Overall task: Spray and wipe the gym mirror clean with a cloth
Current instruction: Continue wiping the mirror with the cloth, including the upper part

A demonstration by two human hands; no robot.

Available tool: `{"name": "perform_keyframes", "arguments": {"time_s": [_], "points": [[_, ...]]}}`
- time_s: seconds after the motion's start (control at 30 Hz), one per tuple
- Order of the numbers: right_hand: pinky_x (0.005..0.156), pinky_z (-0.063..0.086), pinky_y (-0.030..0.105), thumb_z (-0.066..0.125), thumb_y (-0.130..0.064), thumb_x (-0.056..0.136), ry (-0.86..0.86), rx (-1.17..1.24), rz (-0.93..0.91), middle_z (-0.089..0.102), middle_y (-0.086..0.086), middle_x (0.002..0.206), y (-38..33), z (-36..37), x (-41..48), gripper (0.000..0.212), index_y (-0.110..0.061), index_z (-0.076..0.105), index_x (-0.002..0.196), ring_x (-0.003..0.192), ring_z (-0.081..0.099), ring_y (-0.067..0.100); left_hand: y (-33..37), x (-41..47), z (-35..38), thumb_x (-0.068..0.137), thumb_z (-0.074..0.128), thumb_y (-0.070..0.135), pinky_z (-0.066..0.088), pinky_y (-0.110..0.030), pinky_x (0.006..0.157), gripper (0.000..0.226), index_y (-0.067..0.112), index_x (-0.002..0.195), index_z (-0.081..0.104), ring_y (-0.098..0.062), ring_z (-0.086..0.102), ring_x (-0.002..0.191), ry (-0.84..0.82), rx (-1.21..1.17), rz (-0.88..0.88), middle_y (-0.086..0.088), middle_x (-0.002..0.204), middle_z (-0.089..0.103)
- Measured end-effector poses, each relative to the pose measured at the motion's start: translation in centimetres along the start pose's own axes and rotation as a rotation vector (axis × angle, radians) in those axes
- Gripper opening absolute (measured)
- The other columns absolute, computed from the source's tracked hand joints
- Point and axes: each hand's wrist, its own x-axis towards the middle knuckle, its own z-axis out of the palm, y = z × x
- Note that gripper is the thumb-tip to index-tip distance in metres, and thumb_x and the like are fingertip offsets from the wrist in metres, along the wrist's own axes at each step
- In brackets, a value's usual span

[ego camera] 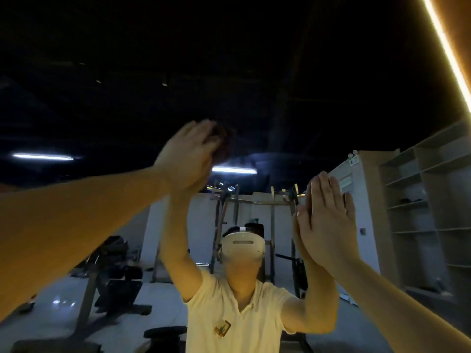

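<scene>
The mirror (254,72) fills almost the whole view, and most of its upper part gives back a dark ceiling. In the glass stands the reflection of the person in a pale yellow shirt (229,314), wearing a white headset (242,247). Behind the headset, in the reflection, there is a metal weight rack (219,220). Far to the right of the headset are open shelves (418,212), and high above them to the right runs a warm light strip (448,54).

Both bare arms are raised to the glass. The right hand (331,220) is to the right of the headset, a little higher, and lies flat on the mirror. Its fingers (323,192) are straight and close together and hold nothing; they meet their own reflection.

The left hand (186,154) is up and to the left of the headset. It is blurred, but its fingers look stretched out, narrow, and they press the cloth (225,142) on the glass. The cloth is dark and small, just beyond the fingertips, above the headset and slightly left.
</scene>
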Motion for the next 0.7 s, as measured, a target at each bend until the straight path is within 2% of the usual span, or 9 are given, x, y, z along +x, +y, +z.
{"name": "perform_keyframes", "arguments": {"time_s": [0.1, 0.17, 0.3, 0.37, 0.43, 0.47, 0.53, 0.6, 0.7], "points": [[0.125, 0.020, 0.057, 0.021, -0.045, 0.105, 0.002, -0.006, -0.015, 0.023, 0.016, 0.168, 0.4, 0.2, -0.1, 0.068, -0.006, 0.022, 0.161, 0.157, 0.019, 0.032, 3.0, 1.1, 0.4, 0.100, 0.049, 0.016, 0.019, -0.049, 0.130, 0.049, 0.008, 0.147, 0.056, -0.035, 0.032, 0.154, 0.112, -0.099, -0.370, -0.020, 0.163, 0.040], [0.125, 0.021, 0.058, 0.021, -0.045, 0.105, 0.002, -0.002, -0.017, 0.023, 0.016, 0.168, 0.4, 0.2, -0.2, 0.068, -0.006, 0.023, 0.160, 0.157, 0.018, 0.032, 8.0, -1.0, 0.4, 0.097, 0.054, 0.011, 0.021, -0.053, 0.129, 0.047, 0.007, 0.143, 0.059, -0.036, 0.032, 0.154, 0.143, -0.188, -0.381, -0.021, 0.163, 0.038], [0.127, 0.014, 0.057, 0.016, -0.046, 0.105, -0.005, 0.020, -0.018, 0.017, 0.014, 0.171, 0.2, 0.2, -0.2, 0.070, -0.007, 0.018, 0.162, 0.159, 0.010, 0.029, 13.0, -7.4, 0.1, 0.095, 0.063, 0.023, 0.017, -0.053, 0.130, 0.045, 0.015, 0.139, 0.063, -0.032, 0.026, 0.158, -0.004, -0.231, 0.050, -0.016, 0.167, 0.034], [0.128, 0.010, 0.054, 0.013, -0.048, 0.105, 0.001, 0.027, -0.022, 0.016, 0.013, 0.171, 0.2, 0.2, -0.3, 0.071, -0.007, 0.019, 0.163, 0.159, 0.009, 0.029, 10.9, -7.2, -0.4, 0.087, 0.069, 0.029, 0.020, -0.053, 0.129, 0.050, 0.016, 0.135, 0.066, -0.035, 0.035, 0.153, -0.074, -0.096, 0.294, -0.019, 0.161, 0.043], [0.128, 0.011, 0.053, 0.012, -0.049, 0.106, 0.025, 0.031, -0.042, 0.020, 0.014, 0.170, 0.5, 0.2, -0.2, 0.071, -0.006, 0.023, 0.162, 0.159, 0.013, 0.030, 7.6, -4.5, -1.0, 0.082, 0.073, 0.035, 0.022, -0.056, 0.127, 0.062, 0.015, 0.140, 0.063, -0.037, 0.038, 0.151, -0.122, 0.077, 0.373, -0.020, 0.158, 0.046], [0.127, 0.013, 0.053, 0.013, -0.048, 0.106, 0.039, 0.032, -0.050, 0.023, 0.015, 0.169, 0.7, 0.2, -0.1, 0.071, -0.005, 0.025, 0.161, 0.158, 0.015, 0.031, 6.0, -2.4, -1.3, 0.086, 0.072, 0.035, 0.022, -0.056, 0.128, 0.062, 0.015, 0.144, 0.059, -0.037, 0.034, 0.153, -0.128, 0.125, 0.297, -0.020, 0.159, 0.043], [0.126, 0.016, 0.055, 0.015, -0.047, 0.107, 0.045, 0.030, -0.066, 0.025, 0.016, 0.168, 1.0, 0.3, -0.2, 0.069, -0.005, 0.027, 0.161, 0.158, 0.017, 0.032, 3.6, 1.8, -1.7, 0.100, 0.058, 0.031, 0.020, -0.052, 0.129, 0.052, 0.012, 0.148, 0.054, -0.036, 0.029, 0.155, -0.116, 0.182, -0.017, -0.020, 0.161, 0.041], [0.126, 0.017, 0.057, 0.016, -0.047, 0.106, 0.035, 0.039, -0.077, 0.023, 0.016, 0.169, 1.1, 0.5, -0.3, 0.069, -0.006, 0.026, 0.161, 0.158, 0.015, 0.031, 4.2, 4.7, -1.2, 0.104, 0.042, 0.024, 0.027, -0.050, 0.125, 0.047, 0.009, 0.146, 0.055, -0.038, 0.037, 0.149, -0.031, 0.078, -0.303, -0.020, 0.155, 0.048], [0.126, 0.016, 0.057, 0.012, -0.049, 0.106, 0.020, 0.057, -0.103, 0.020, 0.015, 0.170, 1.6, 0.2, -0.3, 0.071, -0.005, 0.025, 0.161, 0.159, 0.013, 0.030, 10.7, 5.6, 0.1, 0.100, 0.047, 0.017, 0.032, -0.053, 0.122, 0.044, 0.005, 0.139, 0.061, -0.040, 0.044, 0.143, 0.138, -0.133, -0.400, -0.022, 0.154, 0.049]]}}
